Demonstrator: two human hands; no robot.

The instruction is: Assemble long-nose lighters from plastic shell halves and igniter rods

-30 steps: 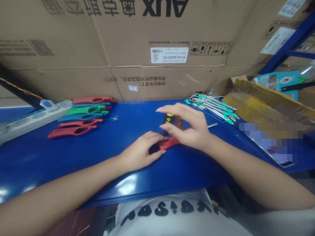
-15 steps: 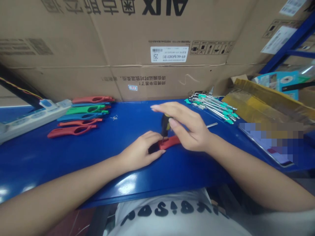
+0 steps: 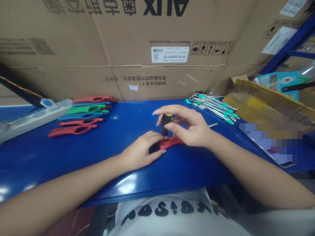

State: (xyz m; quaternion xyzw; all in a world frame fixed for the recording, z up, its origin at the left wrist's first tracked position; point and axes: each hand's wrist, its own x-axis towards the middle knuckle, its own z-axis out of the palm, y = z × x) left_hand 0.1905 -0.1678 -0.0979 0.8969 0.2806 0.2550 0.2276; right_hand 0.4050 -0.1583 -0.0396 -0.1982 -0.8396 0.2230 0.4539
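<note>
On the blue table, my left hand [image 3: 139,151] pinches the end of a red plastic handle [image 3: 174,141] between thumb and fingers. A short black-and-yellow screwdriver [image 3: 167,123] stands nearly upright, its tip against the handle near my left fingertips. My right hand [image 3: 194,127] is curled round the screwdriver's grip, thumb on the near side and fingers on the far side. Part of the red handle is hidden under my right hand. Just beyond the right wrist lies a thin metal rod [image 3: 213,125].
Red, green and blue plastic handles [image 3: 85,117] lie in a row at left, beside a white power strip [image 3: 36,118]. Small screws [image 3: 115,117] lie near them. Metal rods with green ends [image 3: 216,106], a yellow-taped package [image 3: 265,101] and a phone [image 3: 268,144] are at right. A cardboard box [image 3: 118,42] stands behind.
My right hand's fingers have curled closer round the screwdriver, and more of its grip shows. My left hand and the red handle stay in place.
</note>
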